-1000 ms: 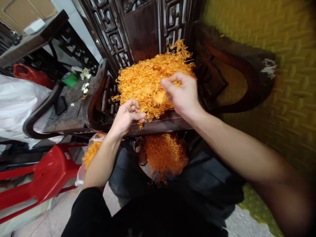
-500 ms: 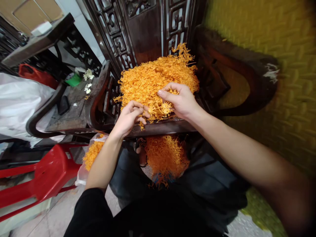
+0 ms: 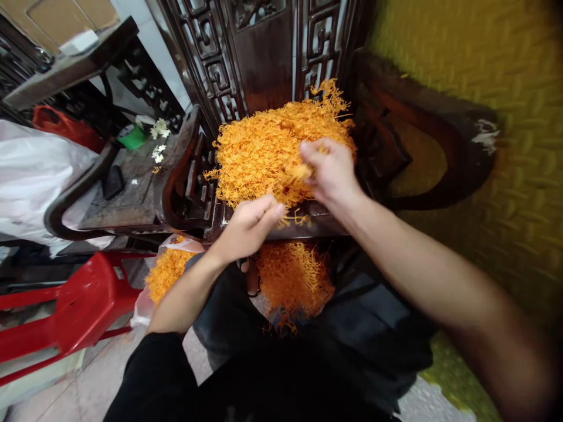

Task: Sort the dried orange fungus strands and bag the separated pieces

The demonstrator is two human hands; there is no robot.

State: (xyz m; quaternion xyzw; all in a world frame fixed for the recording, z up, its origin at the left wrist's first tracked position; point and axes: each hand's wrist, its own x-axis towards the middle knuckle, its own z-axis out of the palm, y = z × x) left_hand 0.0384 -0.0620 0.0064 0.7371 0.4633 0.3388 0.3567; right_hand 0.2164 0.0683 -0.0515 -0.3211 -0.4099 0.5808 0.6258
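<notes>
A large heap of orange branching plastic-looking pieces (image 3: 259, 152) lies on the seat of a dark carved wooden chair (image 3: 264, 70). At the heap's front edge my left hand (image 3: 253, 225) is closed, thumb against fingers, with a thin orange branching strand (image 3: 301, 220) by its fingertips. Over the heap's right front my right hand (image 3: 334, 170) is closed on an orange branching piece (image 3: 303, 172), blurred by motion. More orange pieces (image 3: 294, 275) fill a container between my legs, its sides mostly hidden.
To the left stand a red plastic stool (image 3: 88, 305) and a white plastic bag (image 3: 143, 308) holding orange pieces. A second wooden seat (image 3: 118, 211) bears a phone-like black object (image 3: 113, 181), a green roll (image 3: 132, 136) and small white pieces. The chair's curved armrest (image 3: 466, 123) juts out at right.
My left hand has closed and moved right, near the seat's front edge. My right hand has shifted slightly right and turned, its fingers curling in around the orange piece.
</notes>
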